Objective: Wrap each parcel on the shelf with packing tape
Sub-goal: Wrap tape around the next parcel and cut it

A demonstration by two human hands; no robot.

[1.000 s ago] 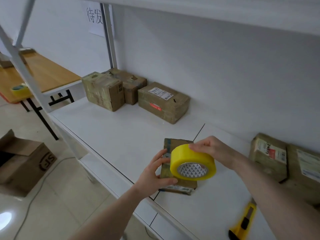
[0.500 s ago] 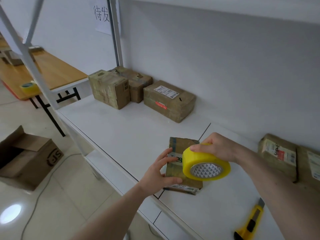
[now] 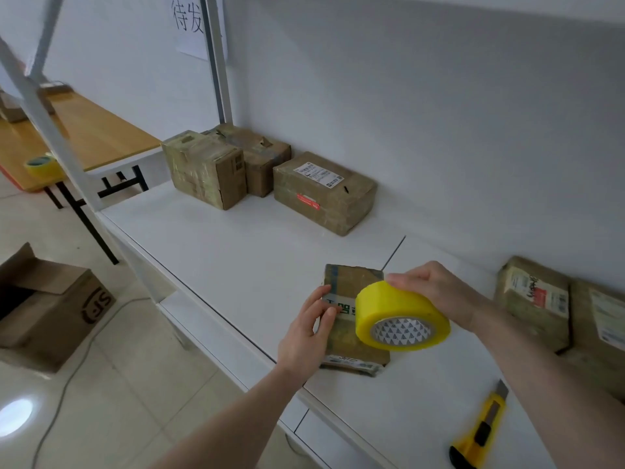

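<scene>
A flat brown parcel [image 3: 348, 346] lies near the front edge of the white shelf [image 3: 236, 252]. My left hand [image 3: 309, 330] rests on its left side, fingers pressed flat on the top. My right hand [image 3: 436, 292] holds a yellow roll of packing tape [image 3: 400, 316] just above the parcel's right half, hiding part of it. Three taped parcels stand at the back left: a tall one [image 3: 206, 169], one behind it [image 3: 262, 160] and a wide one [image 3: 323, 191]. Two more parcels [image 3: 534, 302] [image 3: 605, 330] sit at the right against the wall.
A yellow utility knife [image 3: 480, 431] lies on the shelf at the front right. An open cardboard box [image 3: 50, 309] stands on the floor at left. Another yellow tape roll [image 3: 42, 165] sits on a wooden table [image 3: 88, 130] behind the shelf's white uprights [image 3: 50, 130].
My right hand has carried the tape roll rightward and lower over the parcel. My left hand has settled flat on the parcel's left side.
</scene>
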